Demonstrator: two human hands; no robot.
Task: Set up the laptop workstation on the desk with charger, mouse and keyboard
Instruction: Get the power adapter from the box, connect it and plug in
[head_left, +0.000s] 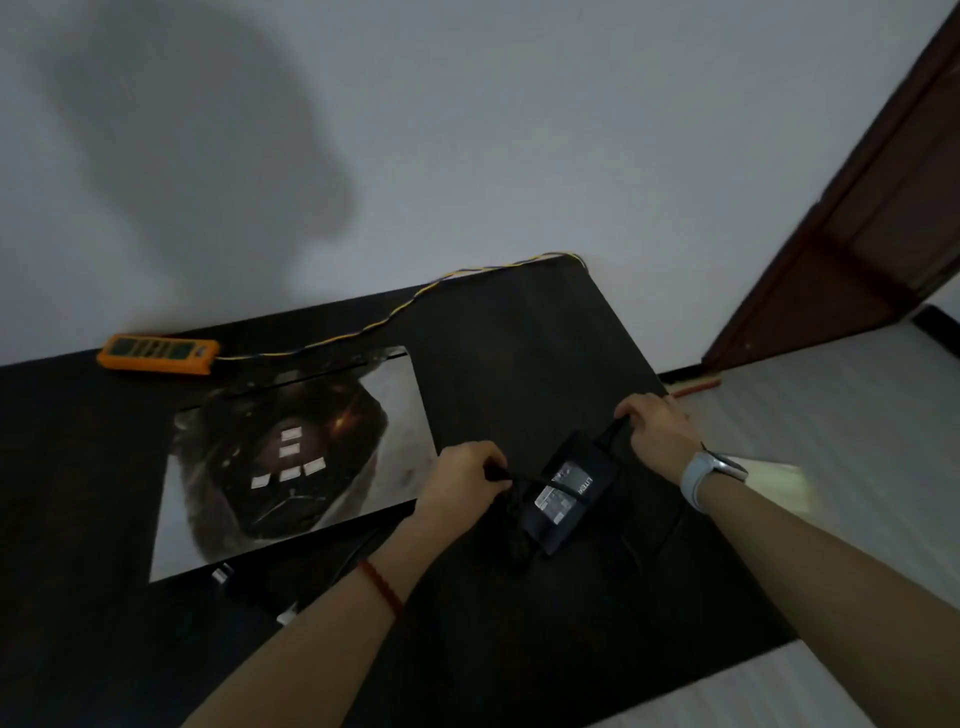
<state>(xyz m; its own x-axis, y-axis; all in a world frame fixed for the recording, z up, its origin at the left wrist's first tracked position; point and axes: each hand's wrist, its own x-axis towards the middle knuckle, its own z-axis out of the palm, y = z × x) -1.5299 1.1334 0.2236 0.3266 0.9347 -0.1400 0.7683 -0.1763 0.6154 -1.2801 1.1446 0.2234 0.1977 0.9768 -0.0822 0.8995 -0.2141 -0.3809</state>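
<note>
A black charger brick (563, 496) with white labels lies on the dark desk (519, 332), right of centre. My left hand (462, 475) is closed on the charger's black cable at the brick's left side. At the brick's far end, my right hand (657, 423) grips the other cable or plug. A closed laptop (291, 457) with a dark picture skin and white stickers lies flat to the left of my hands. Black cable (358, 558) and small white plugs (223, 574) trail in front of the laptop. No mouse or keyboard shows.
An orange power strip (156, 353) sits at the desk's back left against the white wall, its yellow-blue cord (415, 301) running along the back edge to the right corner. A brown door (872, 223) stands at right. Pale floor lies beyond the desk's right edge.
</note>
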